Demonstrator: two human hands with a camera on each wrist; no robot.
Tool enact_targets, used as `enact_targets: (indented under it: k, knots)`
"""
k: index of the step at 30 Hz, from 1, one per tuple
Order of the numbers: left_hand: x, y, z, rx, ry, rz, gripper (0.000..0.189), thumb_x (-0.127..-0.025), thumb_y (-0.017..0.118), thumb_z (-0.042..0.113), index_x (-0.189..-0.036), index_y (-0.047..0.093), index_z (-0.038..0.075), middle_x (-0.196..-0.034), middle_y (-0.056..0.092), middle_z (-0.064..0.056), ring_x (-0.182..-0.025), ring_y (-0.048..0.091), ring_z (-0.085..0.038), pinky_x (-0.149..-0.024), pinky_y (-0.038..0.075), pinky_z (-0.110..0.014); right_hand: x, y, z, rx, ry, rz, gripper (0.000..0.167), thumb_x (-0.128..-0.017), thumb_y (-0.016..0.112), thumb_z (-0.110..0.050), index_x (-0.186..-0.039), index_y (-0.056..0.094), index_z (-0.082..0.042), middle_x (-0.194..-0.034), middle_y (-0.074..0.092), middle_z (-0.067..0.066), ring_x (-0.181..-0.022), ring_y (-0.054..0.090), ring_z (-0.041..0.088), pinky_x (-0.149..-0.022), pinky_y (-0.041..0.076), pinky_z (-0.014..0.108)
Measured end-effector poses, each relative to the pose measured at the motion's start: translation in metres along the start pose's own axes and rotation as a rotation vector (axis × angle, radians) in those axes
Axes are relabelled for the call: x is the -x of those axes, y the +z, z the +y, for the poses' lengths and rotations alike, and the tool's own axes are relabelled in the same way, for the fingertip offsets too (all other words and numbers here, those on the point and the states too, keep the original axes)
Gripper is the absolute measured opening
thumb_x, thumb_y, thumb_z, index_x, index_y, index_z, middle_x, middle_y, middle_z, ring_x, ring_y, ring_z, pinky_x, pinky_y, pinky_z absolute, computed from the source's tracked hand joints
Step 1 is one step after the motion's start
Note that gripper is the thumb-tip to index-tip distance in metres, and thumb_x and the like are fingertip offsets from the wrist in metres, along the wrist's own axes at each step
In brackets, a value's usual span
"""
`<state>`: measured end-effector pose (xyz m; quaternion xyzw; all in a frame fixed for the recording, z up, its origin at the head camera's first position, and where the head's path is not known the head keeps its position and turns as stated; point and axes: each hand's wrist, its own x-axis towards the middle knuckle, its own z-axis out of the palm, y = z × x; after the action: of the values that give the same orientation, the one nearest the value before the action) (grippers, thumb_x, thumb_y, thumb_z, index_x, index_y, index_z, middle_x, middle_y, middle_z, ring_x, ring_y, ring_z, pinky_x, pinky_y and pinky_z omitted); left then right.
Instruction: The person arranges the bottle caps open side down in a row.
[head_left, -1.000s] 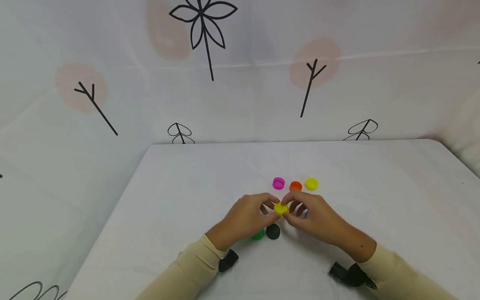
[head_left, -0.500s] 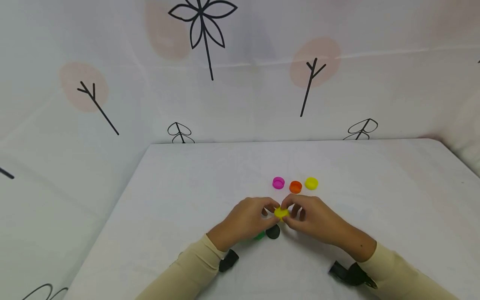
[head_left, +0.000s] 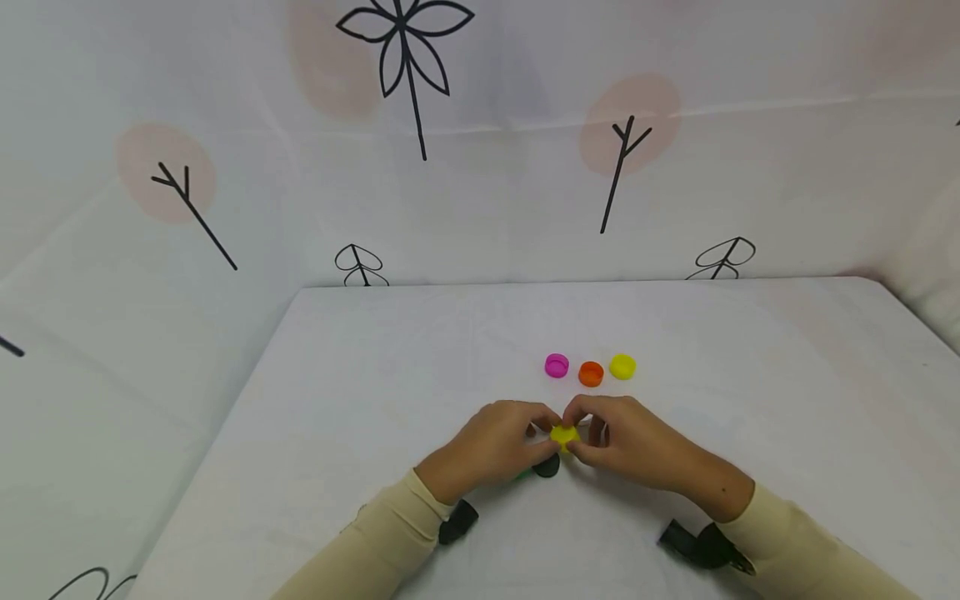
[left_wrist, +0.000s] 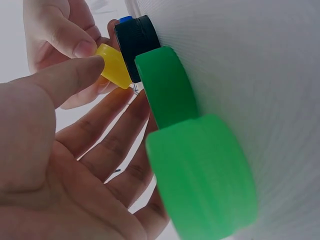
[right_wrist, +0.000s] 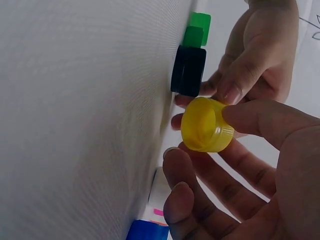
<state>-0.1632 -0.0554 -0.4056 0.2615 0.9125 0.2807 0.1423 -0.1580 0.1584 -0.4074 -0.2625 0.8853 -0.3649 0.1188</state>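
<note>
You pinch the yellow cap [right_wrist: 206, 125] with the thumb and fingers of both your left hand [head_left: 495, 439] and your right hand [head_left: 637, 439], so it sits between them, just above the white table [head_left: 375, 358] and near the black cap [right_wrist: 188, 71]. Its open side faces the table, showing its hollow yellow inside. Beyond your hands, the pink cap [head_left: 557, 366] and orange cap [head_left: 591, 374] lie hollow side up; two green caps [left_wrist: 202, 177] stand beside your left hand.

Printed cloth [head_left: 510, 200] walling a white table [head_left: 420, 350] suggests a booth.
</note>
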Motion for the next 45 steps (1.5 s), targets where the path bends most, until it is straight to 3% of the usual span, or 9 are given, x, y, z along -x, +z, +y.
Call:
enact_targets:
  k: [15,24,45]
  knots:
    - [-0.0004,0.0033,-0.0020,-0.074,0.050,-0.021,0.030,-0.095,0.069,0.029,-0.123,0.071,0.020,-0.110,0.072,0.010,-0.099,0.062,-0.006,-0.090,0.051,-0.023,0.0021,-0.0018,0.0023,0.019,-0.040,-0.041,0.020,-0.086,0.076,-0.012,-0.103,0.065,-0.016,-0.081,0.064,-0.008,-0.067,0.056,0.003,-0.059,0.051,0.021]
    - [-0.0003,0.0051,-0.0031,-0.090,0.089,-0.017,0.028,-0.094,0.070,0.027,-0.120,0.072,0.018,-0.109,0.072,0.009,-0.097,0.061,-0.006,-0.089,0.050,-0.021,0.0025,-0.0005,0.0044,0.060,-0.072,-0.049,0.022,-0.084,0.078,-0.011,-0.101,0.066,-0.018,-0.084,0.064,-0.012,-0.070,0.056,0.001,-0.061,0.051,0.020]
    - [0.0024,0.0073,-0.0034,-0.087,0.117,-0.003,0.023,-0.094,0.070,0.025,-0.116,0.075,0.020,-0.108,0.073,0.008,-0.092,0.058,-0.006,-0.079,0.048,-0.017,0.0046,-0.0009,0.0066,0.143,-0.126,-0.055,0.021,-0.082,0.080,-0.009,-0.095,0.069,-0.021,-0.087,0.065,-0.016,-0.074,0.055,0.003,-0.068,0.052,0.020]
